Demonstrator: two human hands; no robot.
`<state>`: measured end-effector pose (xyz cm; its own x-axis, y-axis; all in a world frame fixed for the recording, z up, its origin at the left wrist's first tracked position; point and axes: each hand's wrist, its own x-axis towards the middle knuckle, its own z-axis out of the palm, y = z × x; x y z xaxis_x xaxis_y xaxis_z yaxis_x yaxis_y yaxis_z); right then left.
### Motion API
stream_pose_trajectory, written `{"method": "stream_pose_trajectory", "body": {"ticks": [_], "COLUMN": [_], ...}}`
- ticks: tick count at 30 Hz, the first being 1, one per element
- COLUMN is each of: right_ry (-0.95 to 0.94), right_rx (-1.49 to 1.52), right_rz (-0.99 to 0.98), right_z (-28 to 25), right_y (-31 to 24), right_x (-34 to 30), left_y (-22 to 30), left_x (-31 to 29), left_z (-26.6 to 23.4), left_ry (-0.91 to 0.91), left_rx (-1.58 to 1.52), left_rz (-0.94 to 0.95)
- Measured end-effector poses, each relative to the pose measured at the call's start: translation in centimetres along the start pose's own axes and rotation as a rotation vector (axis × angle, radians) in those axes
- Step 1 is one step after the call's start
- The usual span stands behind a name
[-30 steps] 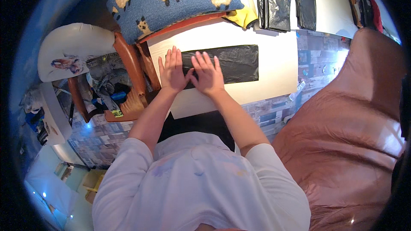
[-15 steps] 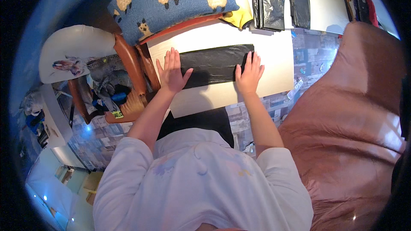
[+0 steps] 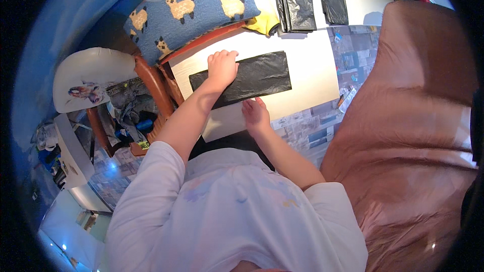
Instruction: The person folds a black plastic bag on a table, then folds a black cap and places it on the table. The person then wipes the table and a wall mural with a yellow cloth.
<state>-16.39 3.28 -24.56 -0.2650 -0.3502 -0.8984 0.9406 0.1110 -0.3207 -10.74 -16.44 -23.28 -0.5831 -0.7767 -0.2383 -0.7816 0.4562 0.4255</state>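
A folded black plastic bag (image 3: 259,74) lies as a long flat strip on a pale board (image 3: 307,68). My left hand (image 3: 223,69) reaches across the strip left of its middle, knuckles up, its fingers curled at the far edge; the fingertips are hidden. Just at the strip's near edge is my right hand (image 3: 256,114), turned sideways, holding nothing, with fingers slightly bent and apart.
Two stacks of folded black bags, a nearer stack (image 3: 297,10) and a farther stack (image 3: 333,3), sit beyond the board. A blue alpaca-patterned cushion (image 3: 186,12) and a yellow cloth (image 3: 263,21) border it. Brown covering (image 3: 403,136) spreads at right; a chair (image 3: 161,88) stands left.
Both hands were flat on the strip's two ends. My left hand has moved right to the far edge and curled; my right hand has come left and nearer, off the strip. The view has shifted.
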Motion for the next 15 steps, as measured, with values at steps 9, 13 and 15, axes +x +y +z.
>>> {"method": "stream_pose_trajectory", "body": {"ticks": [9,13,15], "right_ry": [0.026,-0.08,-0.126], "right_rx": [-0.336,-0.37,-0.414], "right_rz": [0.069,-0.154,-0.23], "right_z": [1.5,1.6,1.6], "right_y": [0.4,-0.4,-1.7], "right_x": [1.4,-1.5,-3.4], "left_y": [-0.4,-2.1,-4.4], "left_x": [0.5,-0.3,-1.4], "left_z": [-0.6,-1.4,-0.7], "left_ry": [-0.137,-0.242,-0.282], "left_rx": [0.07,-0.22,-0.556], "left_rz": [-0.059,-0.159,-0.233]}}
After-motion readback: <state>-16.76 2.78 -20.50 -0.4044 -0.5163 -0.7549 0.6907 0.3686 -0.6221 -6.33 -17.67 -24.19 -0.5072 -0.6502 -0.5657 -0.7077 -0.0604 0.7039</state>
